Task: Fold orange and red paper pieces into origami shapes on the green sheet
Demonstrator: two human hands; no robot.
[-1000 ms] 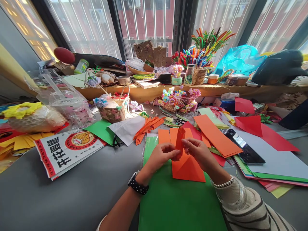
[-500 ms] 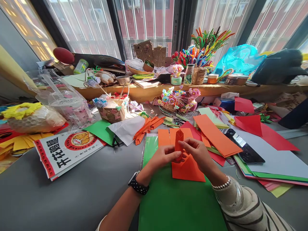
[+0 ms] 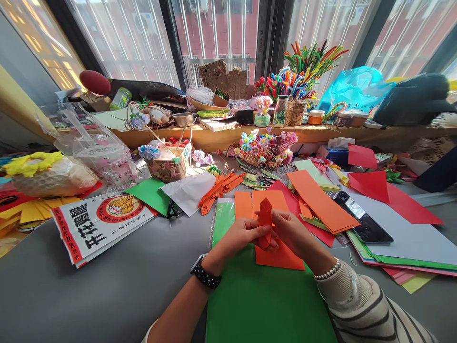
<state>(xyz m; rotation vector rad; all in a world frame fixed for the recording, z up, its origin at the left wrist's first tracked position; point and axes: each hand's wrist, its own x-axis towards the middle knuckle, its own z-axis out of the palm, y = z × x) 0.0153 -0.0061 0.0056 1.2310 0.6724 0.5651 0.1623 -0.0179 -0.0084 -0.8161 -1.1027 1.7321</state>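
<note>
A narrow strip of folded orange paper (image 3: 265,220), pointed at its upper end, stands upright between my two hands. My left hand (image 3: 246,234) is closed on its lower part, thumb across the front. At its right edge, the fingertips of my right hand (image 3: 291,231) pinch the strip. Below the hands lie flat orange paper pieces (image 3: 280,257) on a green sheet (image 3: 267,305). Folded orange strips (image 3: 221,188) are heaped a little farther off to the left. The fingers hide part of the paper's lower end.
To the right, a phone (image 3: 364,219) and a long orange sheet (image 3: 321,200) rest on stacked coloured paper (image 3: 417,243). A printed paper bag (image 3: 103,228) lies left. Behind stand a small basket (image 3: 166,166), bead-like flowers (image 3: 264,145) and a ledge (image 3: 214,138) crowded with craft supplies.
The folded orange strip has dropped slightly and turned a little in my hands. My right fingers have shifted slightly right and down along its edge.
</note>
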